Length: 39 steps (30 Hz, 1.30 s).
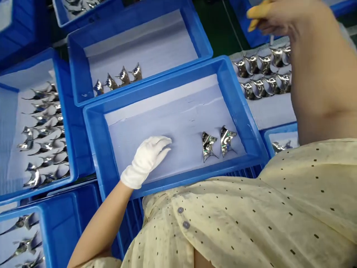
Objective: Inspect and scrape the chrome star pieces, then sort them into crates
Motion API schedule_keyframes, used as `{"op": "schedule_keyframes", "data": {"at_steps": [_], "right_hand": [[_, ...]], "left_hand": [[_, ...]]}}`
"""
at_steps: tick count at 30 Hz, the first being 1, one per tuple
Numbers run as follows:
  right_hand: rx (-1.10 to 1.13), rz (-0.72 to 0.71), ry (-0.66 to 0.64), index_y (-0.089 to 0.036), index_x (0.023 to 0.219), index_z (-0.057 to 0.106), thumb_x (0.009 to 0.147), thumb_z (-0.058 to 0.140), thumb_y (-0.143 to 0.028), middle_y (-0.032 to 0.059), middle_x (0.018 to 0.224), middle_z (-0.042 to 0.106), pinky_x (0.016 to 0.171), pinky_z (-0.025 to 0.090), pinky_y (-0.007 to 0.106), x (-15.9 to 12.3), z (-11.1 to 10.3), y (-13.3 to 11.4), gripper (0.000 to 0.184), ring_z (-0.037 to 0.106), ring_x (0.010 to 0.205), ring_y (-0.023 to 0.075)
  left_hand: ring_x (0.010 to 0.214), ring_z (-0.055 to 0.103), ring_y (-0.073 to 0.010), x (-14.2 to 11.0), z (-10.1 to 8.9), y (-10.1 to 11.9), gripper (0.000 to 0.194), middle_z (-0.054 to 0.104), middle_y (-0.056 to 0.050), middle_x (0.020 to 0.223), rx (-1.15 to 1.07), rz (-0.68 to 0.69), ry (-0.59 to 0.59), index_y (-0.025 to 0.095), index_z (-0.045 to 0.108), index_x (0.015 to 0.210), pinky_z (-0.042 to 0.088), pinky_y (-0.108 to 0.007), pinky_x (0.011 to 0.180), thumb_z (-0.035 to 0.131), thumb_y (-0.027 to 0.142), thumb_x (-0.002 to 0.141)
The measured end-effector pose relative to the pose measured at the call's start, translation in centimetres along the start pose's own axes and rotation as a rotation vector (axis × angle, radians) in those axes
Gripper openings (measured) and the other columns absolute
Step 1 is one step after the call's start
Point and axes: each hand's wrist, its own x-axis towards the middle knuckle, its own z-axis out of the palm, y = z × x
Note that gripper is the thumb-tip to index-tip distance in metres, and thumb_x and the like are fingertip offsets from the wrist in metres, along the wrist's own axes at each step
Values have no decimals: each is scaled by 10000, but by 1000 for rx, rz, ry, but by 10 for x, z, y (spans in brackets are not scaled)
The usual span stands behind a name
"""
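Chrome stamped pieces, two, side by side on pale foam sheet in central blue tray, toward its lower right. Left hand, white glove, on sheet just left of pieces, fingers pressed together. Right hand, yellow finger cots, raised upper right above rows of similar pieces, fingers bunched; cannot tell if pinching anything.

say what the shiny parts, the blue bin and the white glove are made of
The parts look like mirror-polished metal, perhaps chrome-plated, from their sharp reflections; plated plastic can't be ruled out. The bin looks like moulded plastic, semi-gloss, with smooth rounded corners. The glove looks like matte white cotton knit, with soft folds at the cuff.
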Motion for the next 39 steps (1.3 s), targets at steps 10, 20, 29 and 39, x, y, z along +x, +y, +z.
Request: {"op": "schedule_keyframes", "data": {"at_steps": [10,20,29,39], "right_hand": [[-516,193,-881,-84,679,704,661,916,88,-142,476,500,523,187,225,-149,200,-73,274,344,446,1],[93,45,-733,-182,774,723,854,889,-488,22,694,727,559,357,246,-123,235,-106,358,508,583,100],[424,6,-516,-165,971,753,828,885,-519,-41,673,585,472,154,243,-110,314,-151,403,266,507,49],[884,107,-562,-194,1133,655,802,917,-526,-58,734,610,459,95,242,-112,355,-153,537,179,460,32]], "left_hand": [[1198,769,-249,7,-10,-24,371,799,-116,1285,-188,321,-139,200,759,1247,610,-410,1087,498,442,1141],[949,769,-185,-6,-46,-40,839,664,-180,1543,-817,85,294,257,583,1590,659,-313,822,896,541,866],[495,620,-91,-2,-85,-34,363,729,3,691,-1143,-261,791,162,748,880,500,-203,496,929,461,784],[474,656,-100,-2,-84,-29,494,680,42,643,-1123,-400,1004,178,675,977,475,-189,457,888,590,806]]}}
